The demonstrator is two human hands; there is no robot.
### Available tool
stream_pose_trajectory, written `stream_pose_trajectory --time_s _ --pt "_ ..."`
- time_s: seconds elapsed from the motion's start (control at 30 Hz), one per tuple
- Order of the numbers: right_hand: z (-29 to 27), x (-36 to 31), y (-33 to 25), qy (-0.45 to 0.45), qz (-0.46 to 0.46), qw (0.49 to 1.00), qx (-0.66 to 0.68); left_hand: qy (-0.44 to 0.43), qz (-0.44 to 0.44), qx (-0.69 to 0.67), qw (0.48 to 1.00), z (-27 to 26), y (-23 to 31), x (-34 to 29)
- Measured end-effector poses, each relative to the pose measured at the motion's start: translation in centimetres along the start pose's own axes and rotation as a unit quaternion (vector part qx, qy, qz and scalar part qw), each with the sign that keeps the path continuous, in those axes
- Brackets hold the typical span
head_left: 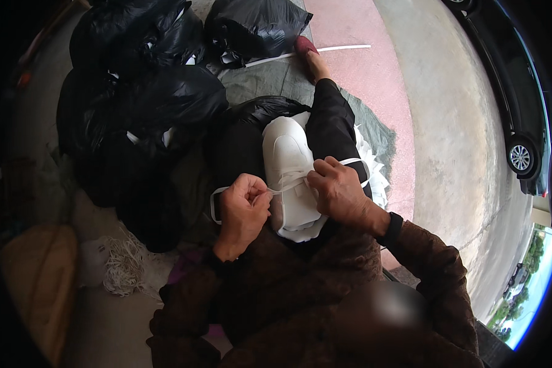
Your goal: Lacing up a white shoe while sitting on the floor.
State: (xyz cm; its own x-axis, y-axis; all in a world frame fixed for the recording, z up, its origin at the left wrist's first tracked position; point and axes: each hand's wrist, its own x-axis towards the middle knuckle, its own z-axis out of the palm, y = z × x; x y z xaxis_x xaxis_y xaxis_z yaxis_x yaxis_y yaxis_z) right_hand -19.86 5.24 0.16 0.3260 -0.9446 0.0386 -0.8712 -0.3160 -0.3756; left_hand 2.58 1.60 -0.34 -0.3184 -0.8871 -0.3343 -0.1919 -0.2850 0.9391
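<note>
A white shoe upper lies lengthwise between my thighs, its toe pointing away from me. White shoelace crosses the throat of the upper. My left hand is closed on a lace end at the left side, with a loop of lace hanging out past the wrist. Opposite it, my right hand pinches the lace at the right edge of the upper, and a loose loop sticks out beyond that hand. Both hands touch or nearly touch the upper. The fingertips are partly hidden.
Several full black plastic bags crowd the left and far side. A tangled bundle of white laces lies at lower left. Stacked white pieces stand beside my right leg on a green tarp. A dark car is parked far right.
</note>
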Motion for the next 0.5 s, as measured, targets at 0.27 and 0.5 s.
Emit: stream_pose_trajectory --time_s 0.27,0.5 --pt "0.3 -0.3 0.3 0.005 0.012 1.000 0.011 0.011 0.004 -0.059 0.998 0.3 -0.7 1.5" --pt "0.8 -0.5 0.4 0.038 0.026 0.998 0.039 -0.079 -0.058 0.052 0.994 -0.6 2.0 3.6"
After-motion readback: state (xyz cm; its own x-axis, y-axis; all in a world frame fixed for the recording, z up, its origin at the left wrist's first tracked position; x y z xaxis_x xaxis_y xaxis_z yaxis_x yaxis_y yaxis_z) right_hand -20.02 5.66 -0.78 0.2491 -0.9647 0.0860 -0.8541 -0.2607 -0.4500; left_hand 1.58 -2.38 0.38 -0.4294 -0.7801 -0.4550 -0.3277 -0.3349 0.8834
